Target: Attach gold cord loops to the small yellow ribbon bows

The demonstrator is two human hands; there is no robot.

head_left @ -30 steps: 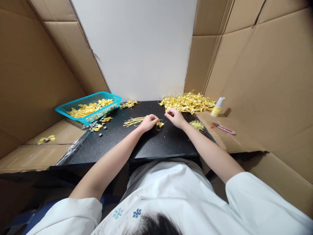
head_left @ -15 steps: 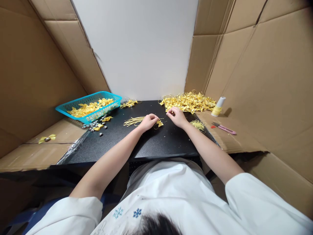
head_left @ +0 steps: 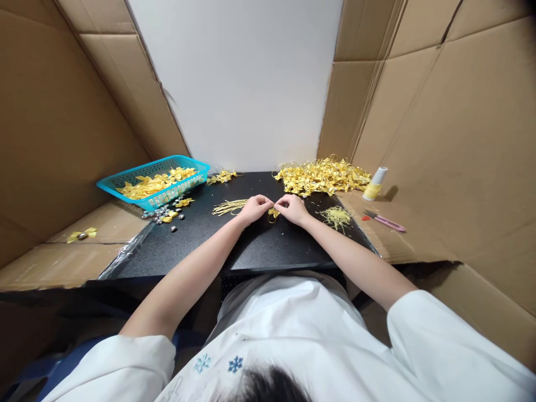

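My left hand [head_left: 255, 210] is closed in a pinch over the middle of the black table, on a thin yellow cord. My right hand [head_left: 292, 209] meets it fingertip to fingertip, also pinched on the cord. Just below the fingertips hangs or lies a small yellow ribbon bow [head_left: 273, 213] with a loop of cord; the fingers hide part of it. A bundle of cut yellow cords [head_left: 228, 207] lies left of my left hand. Short yellow cord scraps [head_left: 337, 216] are heaped to the right of my right hand.
A turquoise basket [head_left: 153, 163] of yellow bows stands at the left, silver beads [head_left: 159, 214] before it. A large pile of yellow bows [head_left: 324, 176] lies at the back right. On cardboard at right are a thread cone [head_left: 376, 184] and pink-handled snips [head_left: 387, 222].
My right hand has moved left and slightly down, from apart to touching my left fingertips. My left hand has stayed nearly in place. The scrap heap now shows more fully.
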